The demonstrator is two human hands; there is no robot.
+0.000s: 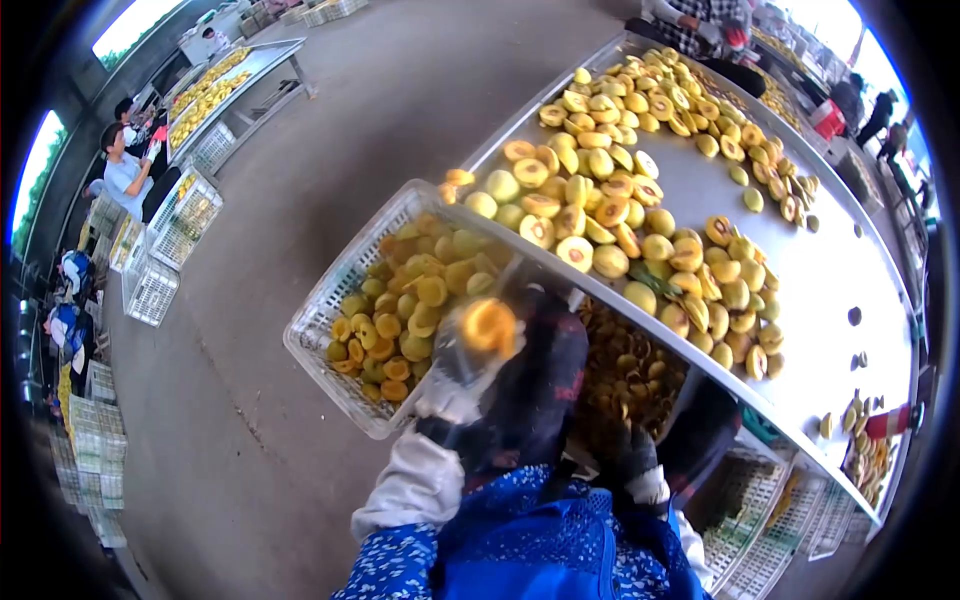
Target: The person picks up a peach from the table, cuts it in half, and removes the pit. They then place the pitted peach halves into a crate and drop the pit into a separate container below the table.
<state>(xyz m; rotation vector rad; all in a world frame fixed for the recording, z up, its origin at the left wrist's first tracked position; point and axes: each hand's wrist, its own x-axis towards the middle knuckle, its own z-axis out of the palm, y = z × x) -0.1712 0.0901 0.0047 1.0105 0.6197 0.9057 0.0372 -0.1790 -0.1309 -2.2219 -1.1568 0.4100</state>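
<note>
Well, fruit half point(490, 325): orange, rounded; I see it up-right of the left hand point(462, 358), centre frame, long axis unclear.
Left fingers: nearer, too blurred to tell their grip.
Right hand point(637, 458): dark-gloved, lower centre; finger state unclear.
Crate point(320, 377): latticed plastic.
Table point(820, 300): smooth, shiny.

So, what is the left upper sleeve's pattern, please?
The sleeve is blue with white specks; head view.

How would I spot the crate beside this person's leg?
Find the big metal table spread with yellow fruit. By its near left end, beside the person's right leg, sits a pale slatted crate. Unlike the crates under the table's right end, it shows heaped fruit.
</note>
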